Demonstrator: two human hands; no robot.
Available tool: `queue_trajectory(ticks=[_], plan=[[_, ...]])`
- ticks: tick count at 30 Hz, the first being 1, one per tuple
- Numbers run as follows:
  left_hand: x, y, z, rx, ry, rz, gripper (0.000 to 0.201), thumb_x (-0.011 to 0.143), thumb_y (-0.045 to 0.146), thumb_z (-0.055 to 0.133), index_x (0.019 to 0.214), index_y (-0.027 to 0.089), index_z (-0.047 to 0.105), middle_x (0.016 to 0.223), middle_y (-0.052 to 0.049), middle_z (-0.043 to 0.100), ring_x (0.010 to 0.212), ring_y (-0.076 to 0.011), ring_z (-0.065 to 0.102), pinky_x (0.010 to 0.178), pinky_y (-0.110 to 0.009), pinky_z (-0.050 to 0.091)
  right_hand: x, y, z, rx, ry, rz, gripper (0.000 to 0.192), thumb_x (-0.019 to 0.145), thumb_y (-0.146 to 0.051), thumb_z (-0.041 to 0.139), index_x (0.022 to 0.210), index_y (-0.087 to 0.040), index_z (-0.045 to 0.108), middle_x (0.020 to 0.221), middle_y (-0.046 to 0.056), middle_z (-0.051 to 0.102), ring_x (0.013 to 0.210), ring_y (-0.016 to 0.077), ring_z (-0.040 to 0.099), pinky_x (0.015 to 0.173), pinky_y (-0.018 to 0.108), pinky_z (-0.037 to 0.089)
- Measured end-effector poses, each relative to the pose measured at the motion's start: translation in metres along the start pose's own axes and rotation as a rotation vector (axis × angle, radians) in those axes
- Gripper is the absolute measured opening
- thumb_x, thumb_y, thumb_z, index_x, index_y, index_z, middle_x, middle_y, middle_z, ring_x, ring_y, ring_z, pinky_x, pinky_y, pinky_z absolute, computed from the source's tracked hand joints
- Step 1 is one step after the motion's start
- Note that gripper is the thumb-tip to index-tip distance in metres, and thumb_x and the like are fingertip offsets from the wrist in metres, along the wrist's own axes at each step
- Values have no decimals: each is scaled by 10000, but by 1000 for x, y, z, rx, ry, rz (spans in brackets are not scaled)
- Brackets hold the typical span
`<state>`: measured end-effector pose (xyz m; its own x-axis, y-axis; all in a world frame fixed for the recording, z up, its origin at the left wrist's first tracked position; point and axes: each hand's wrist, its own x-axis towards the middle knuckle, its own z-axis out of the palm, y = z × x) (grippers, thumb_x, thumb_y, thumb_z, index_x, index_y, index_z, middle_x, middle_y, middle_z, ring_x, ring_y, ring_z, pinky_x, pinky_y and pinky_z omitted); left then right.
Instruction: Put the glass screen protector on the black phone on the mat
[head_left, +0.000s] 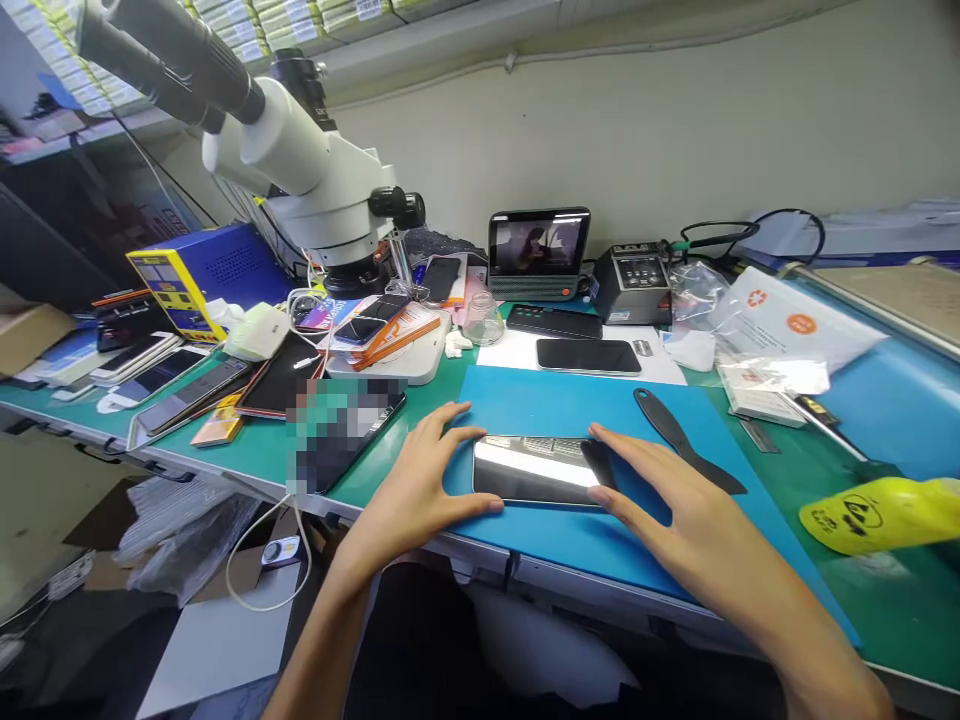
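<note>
between left hand (420,480) and right hand (667,500) lies the phone (534,470), fingertips touching both ends.

A pixelated patch (330,430) blurs part of a dark phone left of the blue mat. The right hand (667,510) covers the right end of the glossy phone (532,468), and the left hand (420,480) hides its left edge. The microscope (300,170) is cut off at the top edge. Print on the yellow tool (877,512) is too small to read.
</note>
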<state>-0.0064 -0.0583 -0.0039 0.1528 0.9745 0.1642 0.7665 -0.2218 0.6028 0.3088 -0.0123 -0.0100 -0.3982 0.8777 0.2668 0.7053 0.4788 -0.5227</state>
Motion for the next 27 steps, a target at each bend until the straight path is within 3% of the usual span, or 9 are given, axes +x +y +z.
queue_trajectory(ticks=[5,13,21,27], plan=[[-5,2,1,-21,32,14,792,896,494,841,1559,413,416,1797,-70,178,1667,-358,222,1323,-619,300,-1,-4,-2,-28,2,-3,670,1043,-675,516,1590,-289,544,1590,73,617,1460,362,587,1221,601,495],[-9,9,3,89,43,97,369,959,512,765,1243,330,616,1736,-50,310,1673,-377,182,1332,-646,265,-3,-13,-7,-29,0,3,577,1071,-632,495,1507,-269,602,1565,73,635,1467,322,575,1241,544,477],[-8,6,3,182,-21,191,411,993,485,727,1382,419,611,1737,1,335,1667,-356,190,1320,-650,282,-3,-18,-7,-30,30,4,586,1071,-637,505,1517,-266,588,1523,78,668,1411,307,626,1196,512,520],[-8,0,12,141,224,88,303,1073,424,604,1358,320,591,1593,-64,546,1616,-319,335,1304,-624,338,-4,-11,-6,-68,81,-74,505,1087,-539,554,1496,-245,594,1480,88,694,1367,286,656,1147,486,556]])
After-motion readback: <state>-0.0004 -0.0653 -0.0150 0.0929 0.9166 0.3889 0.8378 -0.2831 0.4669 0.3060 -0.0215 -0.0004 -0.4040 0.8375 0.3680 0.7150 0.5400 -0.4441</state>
